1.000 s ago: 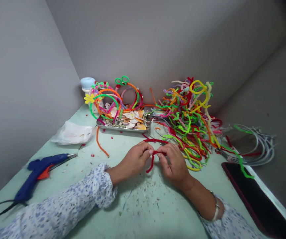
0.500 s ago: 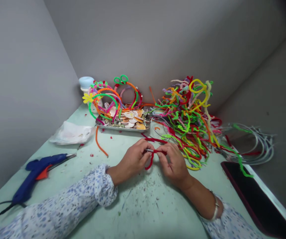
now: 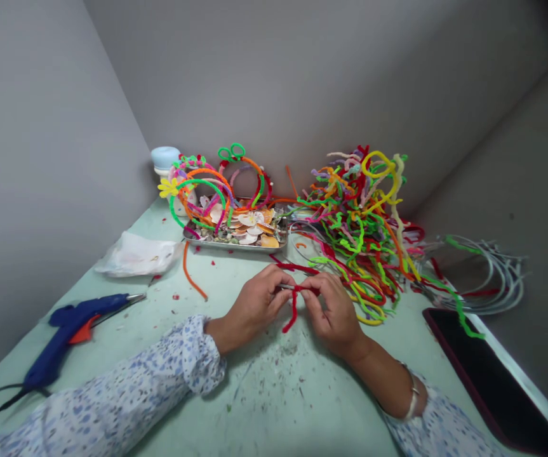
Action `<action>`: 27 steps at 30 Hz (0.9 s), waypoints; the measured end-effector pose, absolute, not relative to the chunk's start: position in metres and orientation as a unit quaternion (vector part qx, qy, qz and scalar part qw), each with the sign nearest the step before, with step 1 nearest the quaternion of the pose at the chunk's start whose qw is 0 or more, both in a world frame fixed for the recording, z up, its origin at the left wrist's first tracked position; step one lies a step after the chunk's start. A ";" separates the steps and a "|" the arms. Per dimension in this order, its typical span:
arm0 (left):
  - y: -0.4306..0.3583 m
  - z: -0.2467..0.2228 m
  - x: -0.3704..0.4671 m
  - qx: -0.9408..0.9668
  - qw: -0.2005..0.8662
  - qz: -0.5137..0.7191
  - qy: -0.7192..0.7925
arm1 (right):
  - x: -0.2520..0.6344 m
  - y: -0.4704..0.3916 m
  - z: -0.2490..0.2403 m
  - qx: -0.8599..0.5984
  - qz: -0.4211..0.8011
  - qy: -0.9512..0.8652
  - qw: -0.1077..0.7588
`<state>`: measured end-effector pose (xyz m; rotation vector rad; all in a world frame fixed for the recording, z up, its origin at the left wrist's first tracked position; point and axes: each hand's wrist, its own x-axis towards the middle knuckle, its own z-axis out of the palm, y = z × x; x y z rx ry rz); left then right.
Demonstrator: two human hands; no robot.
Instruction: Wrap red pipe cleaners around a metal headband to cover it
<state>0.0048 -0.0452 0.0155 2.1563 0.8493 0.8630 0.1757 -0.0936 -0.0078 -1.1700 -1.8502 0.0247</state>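
My left hand point(image 3: 260, 303) pinches a thin grey wire-like strip point(image 3: 285, 287), its fingers closed around one end. Against the same strip, my right hand point(image 3: 333, 312) closes thumb and fingers on a red pipe cleaner point(image 3: 294, 311). The pipe cleaner is wound round the strip between the two hands, and its loose tail hangs toward the table. My fingers hide most of the strip. Just beyond the right hand lies a heap of multicoloured pipe cleaners point(image 3: 350, 219).
A metal tray point(image 3: 235, 247) of shells stands at the back, with pipe-cleaner-wrapped headbands point(image 3: 202, 181) on it. At left are a blue glue gun point(image 3: 59, 336) and a plastic bag point(image 3: 138, 255). Grey hoops point(image 3: 487, 298) and a dark-screened tablet point(image 3: 487, 374) lie at right.
The loose tail of the red pipe cleaner has swung from a curve at the left to hanging straighter and lower. Both hands stay in nearly the same place.
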 end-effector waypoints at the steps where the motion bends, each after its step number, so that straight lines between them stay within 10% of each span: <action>1: -0.045 0.016 0.005 0.823 0.329 0.329 0.326 | 0.176 -0.094 -0.008 -0.475 0.011 -0.752 0.457; 27: -0.050 0.018 0.006 0.760 0.432 0.351 0.336 | 0.177 -0.093 -0.008 -0.471 -0.003 -0.760 0.447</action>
